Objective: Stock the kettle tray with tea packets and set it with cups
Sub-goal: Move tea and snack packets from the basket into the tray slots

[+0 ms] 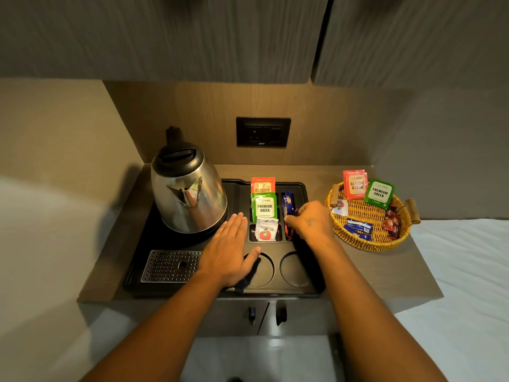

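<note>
Wood-lined alcove, brown counter [344,266], and I am slotting sachets into the black kettle tray [308,188] beside the steel kettle [190,194].

My right hand [311,221] has its fingers pinched together on a dark red sachet [289,230], lowering it on edge into the narrow right-hand slot, just in front of the blue sachet [287,202] already standing there. My left hand [228,249] lies flat with fingers together and straight, gripping nothing, pressing the tray so it cannot slide. To do this well, I judge I should keep the sachet upright, feed it straight down, and release only once it seats. Both round cup wells [292,267] are bare; no cups are in view. More packets wait in the wicker basket [366,241] to the right.
</note>
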Demonstrator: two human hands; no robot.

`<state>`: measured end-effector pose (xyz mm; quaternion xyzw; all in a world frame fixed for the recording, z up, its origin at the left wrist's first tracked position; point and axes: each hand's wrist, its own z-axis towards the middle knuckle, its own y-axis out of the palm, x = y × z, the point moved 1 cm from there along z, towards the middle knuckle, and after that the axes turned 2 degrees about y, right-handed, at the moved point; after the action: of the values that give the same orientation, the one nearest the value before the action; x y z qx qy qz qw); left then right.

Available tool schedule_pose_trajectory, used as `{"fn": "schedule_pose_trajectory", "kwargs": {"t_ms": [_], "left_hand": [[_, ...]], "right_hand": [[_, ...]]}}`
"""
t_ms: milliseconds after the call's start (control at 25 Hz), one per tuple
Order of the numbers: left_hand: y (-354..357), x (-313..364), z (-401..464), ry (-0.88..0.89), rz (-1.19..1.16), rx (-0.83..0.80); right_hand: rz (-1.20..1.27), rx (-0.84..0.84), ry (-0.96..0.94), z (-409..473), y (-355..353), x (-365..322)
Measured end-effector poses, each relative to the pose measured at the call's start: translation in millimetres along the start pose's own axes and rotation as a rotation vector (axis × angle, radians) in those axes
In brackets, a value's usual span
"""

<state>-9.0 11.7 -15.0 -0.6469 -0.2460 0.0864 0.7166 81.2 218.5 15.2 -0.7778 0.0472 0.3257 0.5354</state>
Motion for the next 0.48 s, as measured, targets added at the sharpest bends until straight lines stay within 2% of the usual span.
{"fn": "schedule_pose_trajectory", "kwargs": {"t_ms": [120, 200, 280, 360, 480], "left_hand": [[-7.5, 4.1, -0.3, 0.001, -0.017, -0.029], [-14.8, 4.7, -7.0, -0.040, -0.156, -0.008], [-29.1, -6.6, -25.5, -0.051, -0.283, 0.163], [-45.9, -34.6, -46.7, -0.046, -0.226, 0.362], [-70.2, -88.6, -54.3, -0.235, -0.162, 0.440]], "right_hand": [[-0.022, 0.121, -0.051, -12.6, -8.3, 18.8], [-0.063, 0.147, -0.054, -20.7, -6.9, 31.7], [-0.108, 0.126, -0.052, -25.8, -2.2, 37.4], [-0.128, 0.111, -0.072, -27.3, 2.3, 37.0], [-0.156, 0.123, -0.101, -27.2, 3.1, 34.2]]}}
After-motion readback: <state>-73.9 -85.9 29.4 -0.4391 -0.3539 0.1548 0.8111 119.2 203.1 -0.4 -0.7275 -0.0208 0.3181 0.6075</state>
